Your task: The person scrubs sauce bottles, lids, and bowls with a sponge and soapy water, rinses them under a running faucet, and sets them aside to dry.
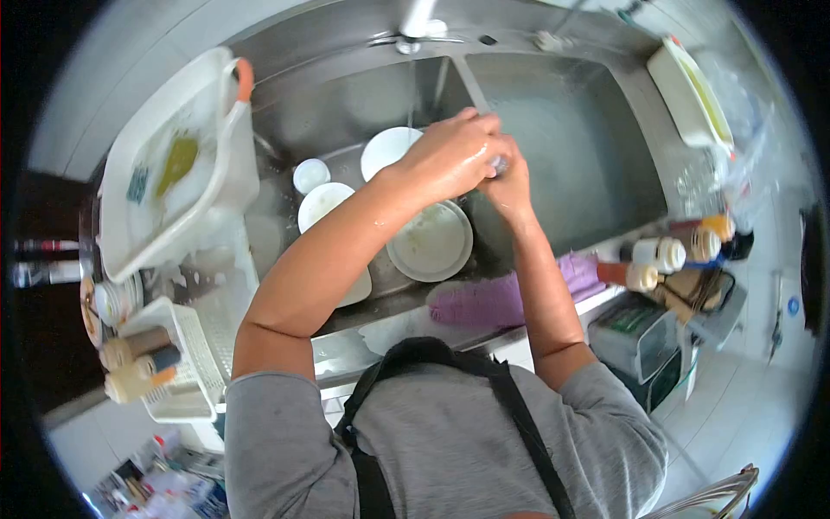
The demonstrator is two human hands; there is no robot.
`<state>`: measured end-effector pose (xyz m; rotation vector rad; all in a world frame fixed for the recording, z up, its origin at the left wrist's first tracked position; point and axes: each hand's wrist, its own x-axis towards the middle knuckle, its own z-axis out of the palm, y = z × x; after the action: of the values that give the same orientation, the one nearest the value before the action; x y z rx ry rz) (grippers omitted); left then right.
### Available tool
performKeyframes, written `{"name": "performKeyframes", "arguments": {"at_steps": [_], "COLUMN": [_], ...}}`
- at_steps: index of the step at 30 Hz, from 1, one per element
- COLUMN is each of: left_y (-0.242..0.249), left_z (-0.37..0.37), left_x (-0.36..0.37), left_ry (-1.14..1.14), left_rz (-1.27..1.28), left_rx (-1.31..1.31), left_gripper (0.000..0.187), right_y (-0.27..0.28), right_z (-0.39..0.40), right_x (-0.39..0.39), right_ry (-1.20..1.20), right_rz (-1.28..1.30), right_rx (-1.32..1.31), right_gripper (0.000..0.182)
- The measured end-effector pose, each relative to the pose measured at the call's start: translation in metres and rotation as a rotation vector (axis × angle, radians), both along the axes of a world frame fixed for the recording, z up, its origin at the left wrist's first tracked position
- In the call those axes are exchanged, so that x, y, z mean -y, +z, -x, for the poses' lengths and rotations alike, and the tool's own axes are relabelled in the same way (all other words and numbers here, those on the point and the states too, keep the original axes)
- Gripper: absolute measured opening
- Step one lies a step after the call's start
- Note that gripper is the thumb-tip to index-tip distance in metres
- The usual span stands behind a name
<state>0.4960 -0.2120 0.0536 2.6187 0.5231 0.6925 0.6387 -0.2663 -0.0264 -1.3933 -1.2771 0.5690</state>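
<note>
Over the divider of a double steel sink, my left hand (451, 154) and my right hand (508, 177) meet around a small, shiny item (497, 165). Their fingers are curled, and most of the item is hidden. Below them in the left basin lie a large round dish (432, 242), a white plate (386, 149), a small bowl (324, 204) and a small white cup (311, 176). Part of another white dish shows under my left forearm. A thin stream of water falls from the faucet (408, 45).
A white tub (229, 169) with suds and a green sponge is at the left. Cloudy water fills the right basin (571, 156). A purple cloth (480, 303) lies along the front edge, near several bottles (661, 253). A white basket (194, 355) sits lower left.
</note>
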Motion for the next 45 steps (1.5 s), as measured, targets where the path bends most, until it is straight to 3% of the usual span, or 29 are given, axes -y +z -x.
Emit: {"name": "performKeyframes", "arguments": {"at_steps": [1,3,5,7,9,11,12,14,16,17,18,19,22,24,29,32,34,36,37,39,45], "left_y": [0.003,0.009,0.001,0.009,0.022,0.01,-0.004,-0.047,-0.087,-0.119,-0.145,-0.152,-0.161,-0.159,-0.123,-0.117,-0.118,-0.119,-0.118,-0.113,-0.081], "left_z": [-0.005,-0.019,-0.034,-0.044,-0.043,-0.036,-0.032,-0.022,-0.005,0.006,0.013,0.012,0.002,-0.003,-0.013,-0.006,0.0,0.002,0.001,-0.006,-0.002], "left_x": [0.007,0.021,0.031,0.041,0.04,0.02,0.004,-0.03,-0.063,-0.089,-0.116,-0.133,-0.182,-0.197,-0.163,-0.152,-0.153,-0.152,-0.15,-0.149,-0.153], "left_ry": [-0.044,0.174,0.183,0.264,0.225,0.195,0.177,0.092,0.301,0.321,0.341,0.441,0.49,0.127,-0.051,-0.152,-0.201,0.025,0.021,0.362,0.233], "left_rz": [-0.003,0.066,0.004,0.221,0.913,1.275,1.27,1.649,1.808,1.824,1.832,1.799,1.755,1.848,2.003,2.127,2.178,2.038,2.059,1.737,1.543], "left_rx": [-0.01,-0.126,-0.067,0.137,0.253,0.561,0.554,1.064,1.412,1.488,1.573,1.585,1.642,1.696,1.514,1.445,1.421,1.119,1.1,1.031,0.797], "left_gripper": [0.021,0.02,0.023,0.023,0.023,0.029,0.029,0.037,0.035,0.032,0.029,0.021,0.025,0.024,0.026,0.028,0.029,0.028,0.028,0.023,0.034], "right_y": [0.001,-0.012,-0.002,0.002,0.004,0.004,0.011,0.022,0.026,0.009,0.017,0.018,0.015,0.018,0.009,-0.01,-0.014,-0.02,-0.023,-0.03,-0.043], "right_z": [0.002,-0.001,0.003,-0.001,-0.007,-0.017,-0.023,-0.036,-0.052,-0.063,-0.066,-0.069,-0.078,-0.079,-0.082,-0.085,-0.082,-0.082,-0.083,-0.09,-0.098], "right_x": [0.011,0.025,0.046,0.066,0.085,0.105,0.118,0.145,0.173,0.185,0.196,0.205,0.224,0.23,0.226,0.226,0.222,0.223,0.222,0.229,0.23], "right_ry": [-0.075,-0.137,-0.225,-0.322,-0.373,-0.428,-0.448,-0.498,-0.572,-0.524,-0.558,-0.557,-0.623,-0.625,-0.592,-0.579,-0.574,-0.548,-0.569,-0.564,-0.722], "right_rz": [-0.029,-0.044,-0.02,0.041,0.031,0.0,0.045,0.096,0.124,0.055,0.101,0.062,0.118,0.118,0.128,0.119,0.086,0.034,0.043,0.139,0.026], "right_rx": [0.049,-0.047,0.028,0.009,-0.122,-0.168,-0.201,-0.17,0.056,-0.132,-0.155,-0.231,-0.159,-0.194,-0.121,0.116,0.027,-0.091,-0.089,0.045,-0.026], "right_gripper": [0.045,0.046,0.051,0.054,0.054,0.056,0.058,0.061,0.06,0.061,0.061,0.061,0.056,0.055,0.054,0.055,0.056,0.06,0.06,0.061,0.067]}}
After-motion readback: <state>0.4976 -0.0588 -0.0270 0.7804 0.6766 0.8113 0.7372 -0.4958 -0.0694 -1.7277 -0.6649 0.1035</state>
